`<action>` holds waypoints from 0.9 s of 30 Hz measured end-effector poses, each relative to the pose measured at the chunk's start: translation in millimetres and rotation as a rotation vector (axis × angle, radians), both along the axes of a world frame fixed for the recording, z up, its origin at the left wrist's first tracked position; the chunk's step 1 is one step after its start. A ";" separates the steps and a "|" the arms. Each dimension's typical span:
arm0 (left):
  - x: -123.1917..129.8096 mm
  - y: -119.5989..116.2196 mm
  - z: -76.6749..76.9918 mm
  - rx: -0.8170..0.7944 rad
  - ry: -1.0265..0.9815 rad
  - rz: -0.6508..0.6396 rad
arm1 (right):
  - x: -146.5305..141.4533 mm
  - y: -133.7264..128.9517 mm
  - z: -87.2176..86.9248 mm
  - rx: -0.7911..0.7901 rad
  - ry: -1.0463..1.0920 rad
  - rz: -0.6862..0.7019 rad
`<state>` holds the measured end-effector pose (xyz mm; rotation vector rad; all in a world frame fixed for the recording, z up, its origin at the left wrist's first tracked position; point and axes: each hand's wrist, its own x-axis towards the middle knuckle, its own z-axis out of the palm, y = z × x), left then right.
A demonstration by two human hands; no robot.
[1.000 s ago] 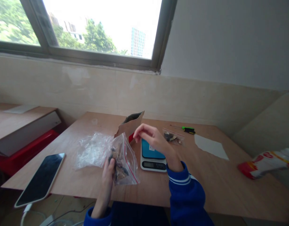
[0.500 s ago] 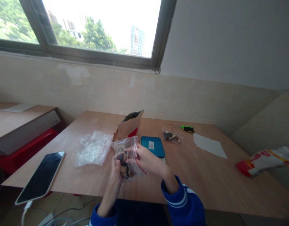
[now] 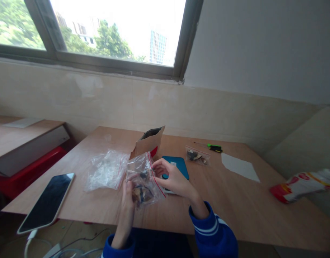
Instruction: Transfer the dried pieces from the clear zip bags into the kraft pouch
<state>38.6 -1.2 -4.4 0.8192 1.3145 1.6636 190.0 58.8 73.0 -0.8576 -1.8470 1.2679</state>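
Observation:
My left hand (image 3: pixel 127 200) is closed on the left side of a clear zip bag (image 3: pixel 139 166) with a red seal line, held tilted above the table. Brown and dark dried pieces (image 3: pixel 142 193), possibly dried mushroom, lie in its lower part. My right hand (image 3: pixel 173 179) is at the bag's red-edged mouth, thumb and fingers apart, with no object visible between them. Partly behind that hand is a flat blue tray (image 3: pixel 181 165) with a white label. A brown paper pouch (image 3: pixel 146 146) stands open just behind the bag.
Clear plastic bags (image 3: pixel 107 172) lie to the left, near a phone (image 3: pixel 48 202) on a cable at the table edge. Rightward are a filled zip bag (image 3: pixel 197 156), screwdrivers (image 3: pixel 215 147), white paper (image 3: pixel 239 167) and a red-and-white bottle (image 3: pixel 302 184).
My right hand has drawn back rightward from over the dried pieces to the bag's mouth. The bag has tilted and shifted slightly left in my left hand.

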 end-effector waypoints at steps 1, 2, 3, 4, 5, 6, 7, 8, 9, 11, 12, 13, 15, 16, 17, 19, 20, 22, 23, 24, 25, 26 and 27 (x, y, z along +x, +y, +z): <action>0.2 -0.8 0.6 -0.015 -0.026 -0.002 | 1.9 0.4 -0.1 -0.013 0.012 -0.005; 0.1 -1.4 1.1 -0.025 -0.046 0.007 | 4.3 1.1 -0.3 -0.022 0.024 -0.010; -0.4 -1.8 1.3 -0.023 -0.059 0.033 | 6.9 2.1 -0.4 -0.028 0.038 -0.019; -1.2 -2.1 1.4 -0.015 -0.068 0.066 | 9.8 3.5 -0.4 -0.031 0.053 -0.029; -2.2 -2.3 1.3 -0.005 -0.079 0.101 | 12.7 5.6 0.1 -0.032 0.070 -0.043; -3.4 -2.5 1.2 0.001 -0.094 0.130 | 15.4 8.5 1.3 -0.033 0.092 -0.061; -4.6 -2.7 1.1 0.002 -0.112 0.148 | 17.7 12.4 3.4 -0.036 0.122 -0.080; -5.6 -2.9 1.1 -0.003 -0.130 0.157 | 19.5 17.4 6.7 -0.040 0.160 -0.101; -6.5 -3.2 1.1 -0.009 -0.144 0.157 | 20.4 23.5 11.2 -0.039 0.202 -0.123; -7.4 -3.9 1.1 -0.013 -0.153 0.164 | 19.6 39.4 23.1 0.000 0.274 -0.174; -7.6 -4.3 1.1 -0.010 -0.152 0.167 | 17.8 48.9 29.9 0.044 0.294 -0.202; -7.6 -4.6 1.1 -0.007 -0.153 0.169 | 15.2 59.1 36.6 0.101 0.300 -0.230; -7.7 -4.9 1.0 -0.003 -0.154 0.172 | 8.7 80.0 48.2 0.233 0.266 -0.277; -7.9 -4.9 0.9 -0.001 -0.152 0.176 | 5.3 89.6 52.5 0.296 0.227 -0.294; -8.2 -4.9 0.8 -0.002 -0.147 0.183 | 2.0 98.0 55.6 0.350 0.175 -0.307; -9.2 -4.5 0.7 -0.009 -0.138 0.196 | -3.2 109.9 58.0 0.429 0.035 -0.298; -9.8 -4.3 0.6 -0.016 -0.137 0.197 | -4.9 113.1 57.6 0.460 -0.042 -0.276; -10.9 -3.9 0.3 -0.028 -0.150 0.189 | -6.7 114.9 54.6 0.529 -0.176 -0.232; -11.2 -3.7 0.2 -0.032 -0.158 0.185 | -7.0 114.2 52.6 0.567 -0.224 -0.228; -11.5 -3.6 0.1 -0.034 -0.164 0.182 | -7.1 113.0 50.5 0.604 -0.258 -0.240; -11.5 -3.5 0.1 -0.035 -0.167 0.183 | -7.2 111.6 48.6 0.634 -0.280 -0.262; -11.3 -3.4 0.2 -0.033 -0.168 0.184 | -7.3 110.4 47.0 0.653 -0.292 -0.284; -10.9 -3.4 0.4 -0.032 -0.168 0.184 | -7.4 109.6 45.8 0.659 -0.297 -0.301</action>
